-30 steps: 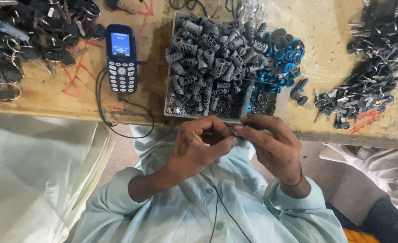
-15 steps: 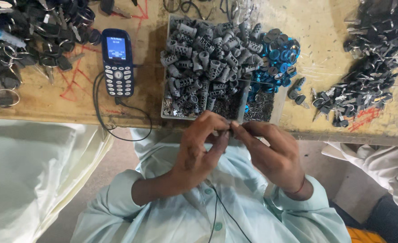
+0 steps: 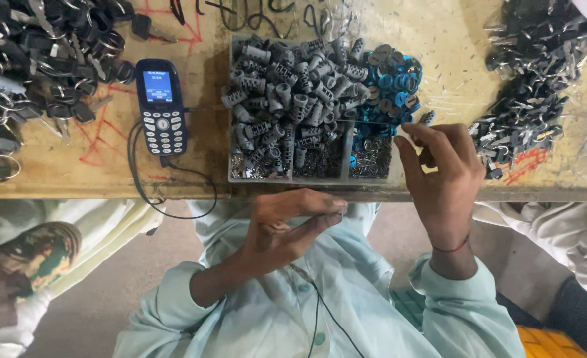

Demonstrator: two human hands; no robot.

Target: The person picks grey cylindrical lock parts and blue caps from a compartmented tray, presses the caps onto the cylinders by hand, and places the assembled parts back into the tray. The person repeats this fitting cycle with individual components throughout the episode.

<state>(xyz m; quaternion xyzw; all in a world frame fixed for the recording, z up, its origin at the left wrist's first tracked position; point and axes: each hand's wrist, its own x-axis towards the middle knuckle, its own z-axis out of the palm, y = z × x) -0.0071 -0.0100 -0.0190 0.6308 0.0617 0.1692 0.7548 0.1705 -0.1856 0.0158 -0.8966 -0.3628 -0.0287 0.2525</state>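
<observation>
Grey metal cylinders (image 3: pixel 287 99) heaped in a clear divided tray (image 3: pixel 237 178) at the wooden bench's near edge, two hands working beside it.

One tray, set against the bench edge; blue rings (image 3: pixel 391 83) fill its far right compartment. Left hand (image 3: pixel 287 229) is held below the edge, over the lap, fingertips pinched together on a small part too small to identify. Right hand (image 3: pixel 442 176) is raised over the tray's right rim, fingers loosely curled, nothing seen gripped. One keypad phone (image 3: pixel 161 106) lies left, cabled. Dark key piles (image 3: pixel 35 59) crowd the left and right sides.
</observation>
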